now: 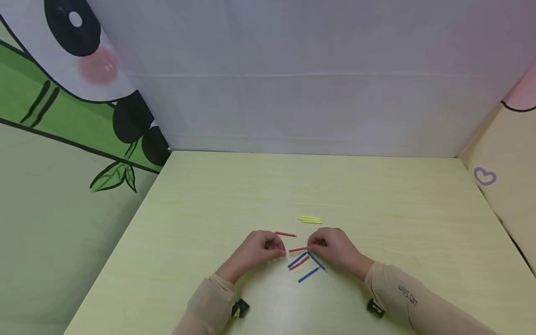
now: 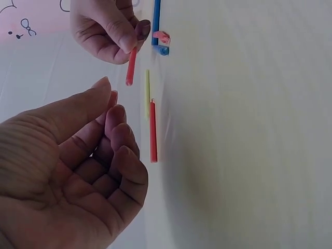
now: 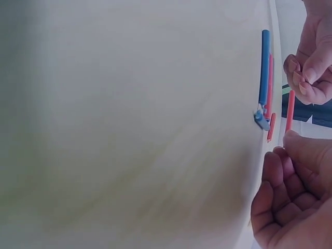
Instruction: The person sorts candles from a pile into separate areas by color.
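My right hand (image 1: 337, 249) pinches a thin red stick (image 1: 298, 250), like a slim candle, between thumb and fingertips. Its free end points toward my left hand (image 1: 260, 251), whose fingers are loosely curled with nothing visible in them. In the left wrist view a gap separates the held stick (image 2: 129, 70) from the left fingertips. On the table just below the hands, two blue sticks (image 1: 297, 259) meet at an angle. Alongside one of them lies a red stick (image 1: 299, 264), and nearer me is another blue stick (image 1: 308, 275).
Beyond the left fingertips lies another red stick (image 1: 286, 234). Several yellow sticks (image 1: 311, 220) lie side by side farther back on the pale wooden table (image 1: 209, 190). A white panel (image 1: 310, 116) rises at the table's far edge, with printed panels at both sides.
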Demonstrator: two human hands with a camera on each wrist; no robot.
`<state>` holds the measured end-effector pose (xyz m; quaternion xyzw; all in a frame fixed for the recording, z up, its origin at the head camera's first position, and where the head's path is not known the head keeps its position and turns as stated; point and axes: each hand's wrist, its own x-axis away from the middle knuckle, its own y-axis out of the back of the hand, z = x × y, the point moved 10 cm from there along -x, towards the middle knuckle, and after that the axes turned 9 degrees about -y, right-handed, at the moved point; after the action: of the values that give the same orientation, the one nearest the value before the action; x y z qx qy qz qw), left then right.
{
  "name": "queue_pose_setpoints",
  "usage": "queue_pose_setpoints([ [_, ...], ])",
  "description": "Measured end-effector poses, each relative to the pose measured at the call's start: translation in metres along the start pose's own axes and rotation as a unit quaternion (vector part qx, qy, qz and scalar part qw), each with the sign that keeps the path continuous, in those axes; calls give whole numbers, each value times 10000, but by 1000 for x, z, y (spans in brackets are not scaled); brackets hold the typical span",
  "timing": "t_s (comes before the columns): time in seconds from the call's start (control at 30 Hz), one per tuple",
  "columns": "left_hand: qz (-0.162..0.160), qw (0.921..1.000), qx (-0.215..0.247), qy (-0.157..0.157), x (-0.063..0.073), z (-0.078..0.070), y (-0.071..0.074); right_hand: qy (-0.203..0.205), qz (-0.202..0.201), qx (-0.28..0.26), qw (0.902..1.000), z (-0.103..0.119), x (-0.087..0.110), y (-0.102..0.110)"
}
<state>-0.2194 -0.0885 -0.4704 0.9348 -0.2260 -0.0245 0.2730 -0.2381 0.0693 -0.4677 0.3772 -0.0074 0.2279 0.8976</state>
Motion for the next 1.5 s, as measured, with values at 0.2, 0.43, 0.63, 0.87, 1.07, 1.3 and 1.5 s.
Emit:
queue_pose_setpoints([
  [0.2, 81, 9998, -25, 189, 6, 4, -3, -159, -46, -15, 9999, 3, -2, -3],
  [0.43, 158, 9999, -9, 16, 12, 1, -8, -297, -165, -61, 9994, 5, -3, -5],
  [0.63, 241, 9997, -51, -60, 17, 2, -13, -384, -248, -81, 9989, 10, -3, -8],
  [0.87, 274, 9995, -73, -167, 24, 2, -15, -590, -416, -113, 9973, 13, -2, -13],
  [1.07, 311, 9990, -179, -279, 29, -1, -16, -620, -531, -167, 9965, 18, -2, -16],
  [1.3, 254, 9979, -279, -523, 31, -8, -18, -538, -619, -201, 9964, 21, -4, -18],
  [1.5, 246, 9978, -396, -469, 31, -5, -20, -472, -741, -187, 9960, 24, -6, -18],
])
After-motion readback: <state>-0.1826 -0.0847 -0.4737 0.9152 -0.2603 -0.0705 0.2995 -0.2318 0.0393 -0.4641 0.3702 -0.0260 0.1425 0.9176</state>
